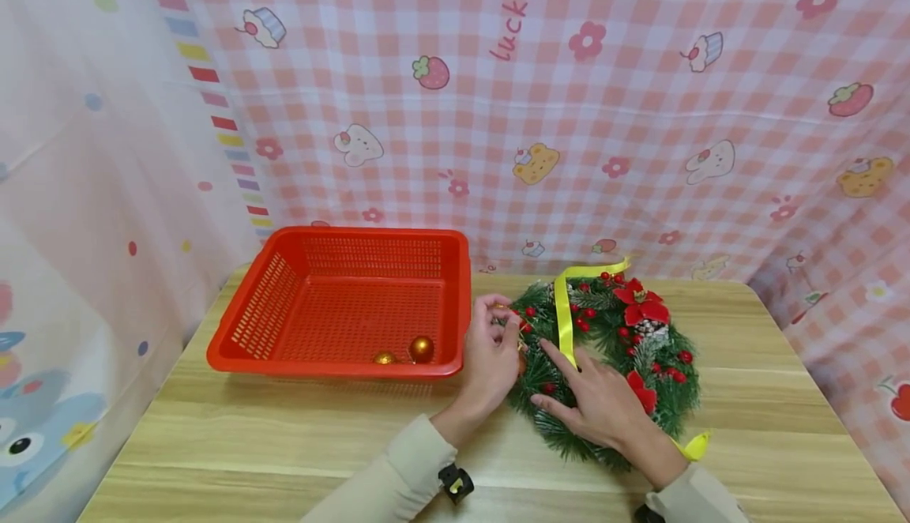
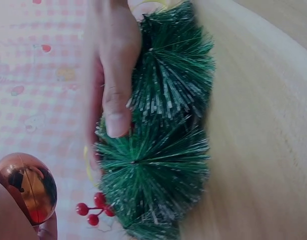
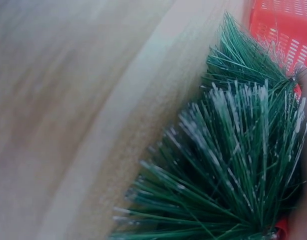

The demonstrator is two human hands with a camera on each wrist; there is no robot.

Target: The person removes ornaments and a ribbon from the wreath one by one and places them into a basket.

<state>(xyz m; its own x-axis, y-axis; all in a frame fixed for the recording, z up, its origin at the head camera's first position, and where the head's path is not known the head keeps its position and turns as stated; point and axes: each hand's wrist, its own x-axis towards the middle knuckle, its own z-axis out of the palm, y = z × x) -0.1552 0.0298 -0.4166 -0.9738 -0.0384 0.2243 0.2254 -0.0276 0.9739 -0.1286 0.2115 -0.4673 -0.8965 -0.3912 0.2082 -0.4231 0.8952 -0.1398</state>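
Note:
A green Christmas wreath (image 1: 686, 341) with red berries, red poinsettia flowers and snowy pinecones lies on the table, a yellow ribbon (image 1: 564, 314) over its upper left part. At the wreath's left side, my left hand (image 1: 490, 353) has its fingers curled round a shiny copper-gold bauble (image 2: 36, 187). Those fingers mostly hide the bauble in the head view. My right hand (image 1: 600, 400) lies over the wreath's lower left, index finger stretched out to the needles and thumb apart from it. Seen from the left wrist, the right thumb overlaps the needles (image 2: 148, 160).
Left of the wreath stands a red plastic basket (image 1: 458, 294) with two gold baubles (image 1: 422, 348) near its front wall. A yellow ribbon end (image 1: 697, 446) sticks out by the right wrist. Patterned cloth (image 1: 540, 112) hangs behind the wooden table (image 1: 284, 444).

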